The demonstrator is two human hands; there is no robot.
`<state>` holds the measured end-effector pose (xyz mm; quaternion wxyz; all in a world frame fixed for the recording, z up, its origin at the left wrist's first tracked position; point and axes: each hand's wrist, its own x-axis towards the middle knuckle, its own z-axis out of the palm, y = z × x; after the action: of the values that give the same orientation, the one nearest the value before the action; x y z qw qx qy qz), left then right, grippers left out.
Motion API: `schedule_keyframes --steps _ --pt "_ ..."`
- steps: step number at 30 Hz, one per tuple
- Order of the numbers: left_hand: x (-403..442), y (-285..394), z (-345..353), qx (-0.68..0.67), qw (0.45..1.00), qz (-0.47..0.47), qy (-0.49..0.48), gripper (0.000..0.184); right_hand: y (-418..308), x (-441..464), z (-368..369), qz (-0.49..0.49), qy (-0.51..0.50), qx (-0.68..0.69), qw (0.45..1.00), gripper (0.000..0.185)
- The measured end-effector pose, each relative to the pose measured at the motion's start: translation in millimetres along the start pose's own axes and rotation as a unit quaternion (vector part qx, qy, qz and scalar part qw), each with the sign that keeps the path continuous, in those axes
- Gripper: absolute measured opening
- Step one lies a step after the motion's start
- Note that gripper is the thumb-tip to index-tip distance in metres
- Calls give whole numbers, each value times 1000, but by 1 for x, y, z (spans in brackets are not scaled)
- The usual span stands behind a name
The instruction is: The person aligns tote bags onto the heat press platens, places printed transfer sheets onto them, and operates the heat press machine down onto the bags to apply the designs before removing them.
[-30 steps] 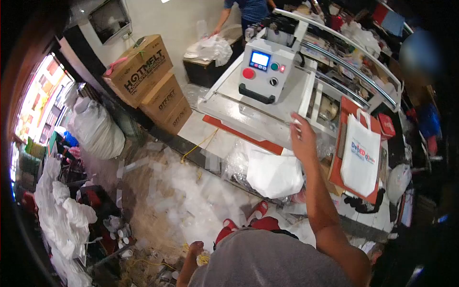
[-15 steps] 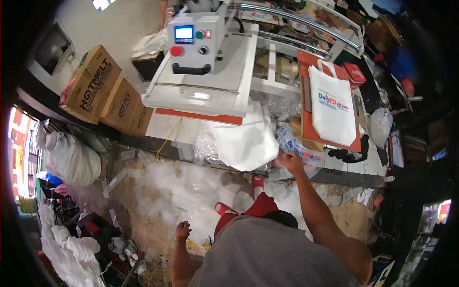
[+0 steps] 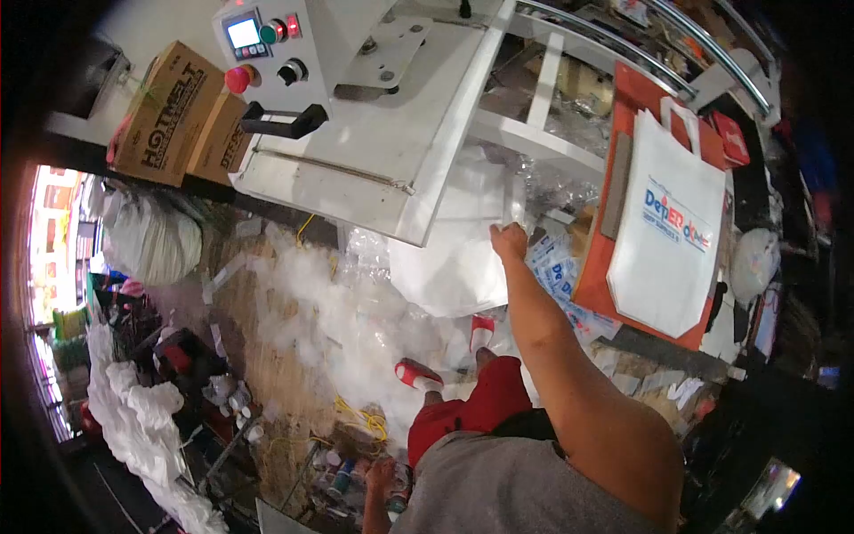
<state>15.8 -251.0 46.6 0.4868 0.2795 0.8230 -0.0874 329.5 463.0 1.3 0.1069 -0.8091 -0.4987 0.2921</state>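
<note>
My right hand (image 3: 509, 240) is closed at the right edge of a white fabric bag (image 3: 454, 271), which hangs over the bench front partly under the heat press (image 3: 356, 169). The fingers appear to pinch that edge. Right beside the hand lie clear film sheets with blue and red print (image 3: 559, 271). Another white bag (image 3: 669, 231), printed in blue and red, lies flat on an orange-red platen (image 3: 594, 280). Low at my side, my left hand (image 3: 380, 473) hangs with curled fingers and nothing visible in it.
Cardboard boxes (image 3: 169, 116) stand left of the press. Metal rails (image 3: 712, 44) run behind the platen. A stuffed white sack (image 3: 147, 236) sits at the left. Yellow cord (image 3: 360, 418) and white scraps litter the floor. A clear plastic bag (image 3: 756, 262) is at the right.
My right hand has moved up and left from the printed film to the white bag's edge. My left hand hangs lower. The view has turned and come closer to the bench.
</note>
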Motion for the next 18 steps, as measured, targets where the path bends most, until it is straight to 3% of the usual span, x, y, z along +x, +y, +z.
schedule_keyframes --steps 1,2,3,7,9,11,12,14,15,16,17,18 --pt "-18 10 1 -4 1000 -8 1 35 -4 -3 -2 -4 -8 -1 1000 44" --pt "-42 33 -4 -189 981 -41 -31 38 -9 -7 -7 30 -20 16 999 44" --pt "-60 55 -7 -367 926 -69 -60 41 -14 -9 -11 64 -30 34 997 44" --pt "-81 82 -7 -329 940 -85 -31 44 -2 -3 4 44 -21 -17 999 37" --pt "-81 114 -28 -36 998 -11 55 41 -5 -17 -11 19 4 -22 1000 35" --pt "-86 154 -56 -65 995 -13 70 42 -4 -24 -27 -36 -34 35 998 33" --pt "-86 175 -71 -92 992 -14 84 42 2 -28 -27 -42 -59 143 987 29" --pt "-79 215 -102 -149 986 24 75 44 -10 -70 -66 -55 -110 170 978 27" --pt "-69 229 -103 -256 952 117 117 49 -16 -99 -86 -66 -163 194 965 25" --pt "-60 249 -103 -359 897 208 155 56 -11 -134 -90 -184 -139 244 942 23" --pt "-75 296 -133 -344 901 233 127 79 -15 -183 -102 -300 -114 288 902 21" --pt "-90 330 -153 -321 883 309 149 93 -17 -233 -118 -273 -179 250 912 19"
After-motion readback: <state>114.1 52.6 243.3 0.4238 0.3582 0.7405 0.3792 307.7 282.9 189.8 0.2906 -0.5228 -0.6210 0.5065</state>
